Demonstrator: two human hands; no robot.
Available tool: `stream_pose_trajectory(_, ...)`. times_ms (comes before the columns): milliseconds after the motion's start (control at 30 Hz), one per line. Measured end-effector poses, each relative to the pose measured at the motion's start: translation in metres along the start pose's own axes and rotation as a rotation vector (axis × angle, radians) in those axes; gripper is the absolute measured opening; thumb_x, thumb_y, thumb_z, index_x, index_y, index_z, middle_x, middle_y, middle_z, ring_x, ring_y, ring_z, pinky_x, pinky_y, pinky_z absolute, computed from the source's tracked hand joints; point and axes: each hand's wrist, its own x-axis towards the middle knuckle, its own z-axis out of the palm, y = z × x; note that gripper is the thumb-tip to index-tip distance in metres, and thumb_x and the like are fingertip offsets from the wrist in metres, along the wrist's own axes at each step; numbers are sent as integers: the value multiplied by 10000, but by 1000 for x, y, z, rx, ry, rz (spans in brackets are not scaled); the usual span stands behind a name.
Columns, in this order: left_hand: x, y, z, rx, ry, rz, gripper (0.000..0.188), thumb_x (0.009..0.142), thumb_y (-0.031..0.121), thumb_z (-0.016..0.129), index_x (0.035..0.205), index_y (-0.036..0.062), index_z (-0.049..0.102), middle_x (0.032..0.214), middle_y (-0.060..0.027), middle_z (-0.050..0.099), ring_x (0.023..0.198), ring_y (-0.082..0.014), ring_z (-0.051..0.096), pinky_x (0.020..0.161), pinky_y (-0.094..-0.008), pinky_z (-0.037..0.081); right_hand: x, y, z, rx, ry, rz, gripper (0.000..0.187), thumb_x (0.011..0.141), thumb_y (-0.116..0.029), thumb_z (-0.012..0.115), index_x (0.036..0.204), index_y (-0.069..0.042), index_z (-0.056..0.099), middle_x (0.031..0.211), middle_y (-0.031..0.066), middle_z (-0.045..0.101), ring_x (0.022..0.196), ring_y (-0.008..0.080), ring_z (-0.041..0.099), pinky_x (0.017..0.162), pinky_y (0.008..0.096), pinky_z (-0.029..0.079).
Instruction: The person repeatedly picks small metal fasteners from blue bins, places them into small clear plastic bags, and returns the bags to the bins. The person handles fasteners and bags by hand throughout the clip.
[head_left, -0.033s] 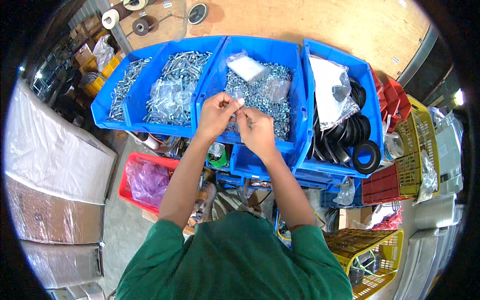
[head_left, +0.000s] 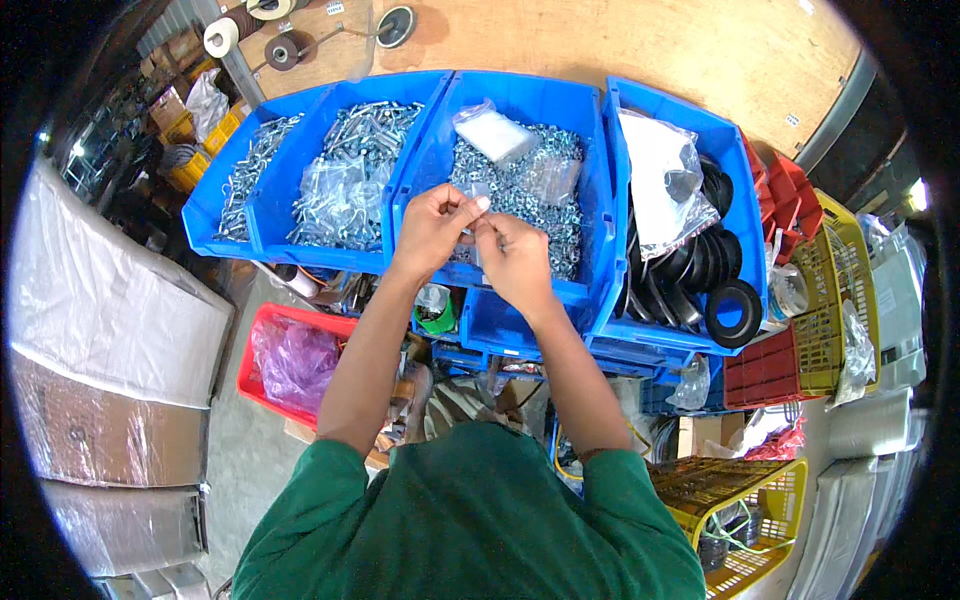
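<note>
My left hand [head_left: 430,232] and my right hand [head_left: 517,262] meet over the front of a blue bin [head_left: 428,150] of small metal nuts [head_left: 553,225]. Both pinch with thumb and fingertips close together. Between them shows a bit of what looks like a small clear plastic bag [head_left: 479,188], mostly hidden by the fingers. Farther back on the nuts lie a stack of clear bags [head_left: 494,134] and a filled clear bag [head_left: 551,181].
Left of that bin, blue bins hold bolts [head_left: 372,130] and hooked metal pieces [head_left: 255,165]. The right bin holds black rubber rings [head_left: 733,313] and a white packet [head_left: 660,180]. A red crate [head_left: 258,385] stands low left, yellow crates [head_left: 790,480] at right, wrapped boxes [head_left: 110,400] far left.
My right hand has shifted very slightly near the fingertips. The bins and my left hand look the same.
</note>
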Motion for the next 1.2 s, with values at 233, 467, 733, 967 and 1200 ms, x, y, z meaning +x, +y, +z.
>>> stream_pose_trajectory(233,7,7,-7,69,-114,-2,248,921,231,739,854,7,654,805,-42,667,721,-88,631,604,-249,563,7,18,-3,203,-26,130,150,893,-109,642,802,10,661,711,166,662,580,192,653,544,350,498)
stream_pose_trajectory(467,4,17,-24,379,-245,9,239,954,240,681,943,2,673,866,-30,678,766,-93,626,680,-274,557,8,9,-12,5,33,-92,142,865,-107,673,777,1,649,717,160,647,604,254,643,574,366,497)
stream_pose_trajectory(733,-13,10,-22,301,-115,188,256,961,235,671,957,-21,671,792,-99,700,680,-144,651,606,-302,513,1,-6,-1,22,73,-72,161,893,-120,655,784,-2,640,723,174,631,620,323,633,593,403,502)
stream_pose_trajectory(967,-38,25,-20,613,-32,338,224,975,192,608,880,-8,634,687,-167,591,585,-223,566,568,-373,440,-1,-22,-9,-65,-31,-91,188,913,-121,630,766,-4,622,746,189,649,634,350,651,603,429,513)
stream_pose_trajectory(1200,-45,24,-43,593,-89,320,230,942,171,622,818,-21,590,663,-153,560,559,-222,494,552,-375,423,-9,-19,-22,-99,40,72,99,869,-97,681,827,-14,647,735,161,642,607,315,640,577,403,517)
